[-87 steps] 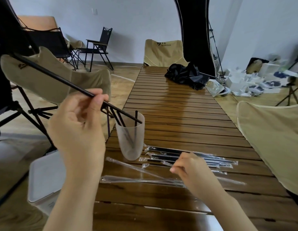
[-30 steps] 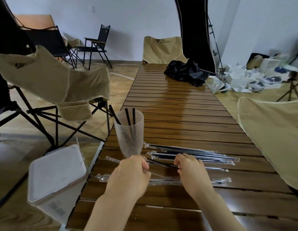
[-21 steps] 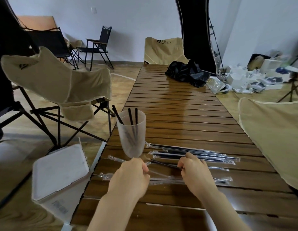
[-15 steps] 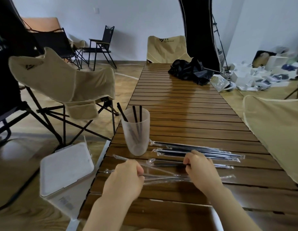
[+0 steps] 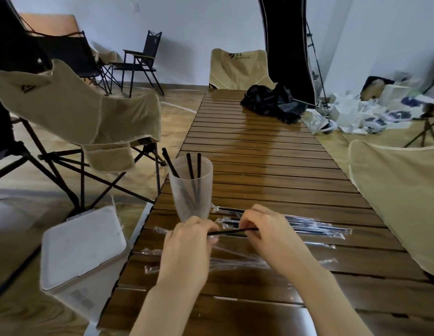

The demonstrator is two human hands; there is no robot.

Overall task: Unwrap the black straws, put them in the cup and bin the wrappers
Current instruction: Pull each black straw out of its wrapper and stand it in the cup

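Note:
A frosted plastic cup (image 5: pixel 191 190) stands near the table's left edge with three black straws (image 5: pixel 192 166) leaning in it. Just in front of it, my left hand (image 5: pixel 189 248) and my right hand (image 5: pixel 267 235) pinch the two ends of one wrapped black straw (image 5: pixel 231 231), held a little above the table. Several more wrapped straws (image 5: pixel 315 226) lie in a row to the right. Empty clear wrappers (image 5: pixel 237 261) lie under my hands.
A white lidded bin (image 5: pixel 82 248) stands on the floor left of the wooden slatted table (image 5: pixel 271 170). Beige folding chairs (image 5: pixel 77 110) stand left, right and at the far end. A black bag (image 5: pixel 271 103) lies far down the table.
My left hand dropped a straw into the cup, came down to the table, and both hands lifted a wrapped straw off the table.

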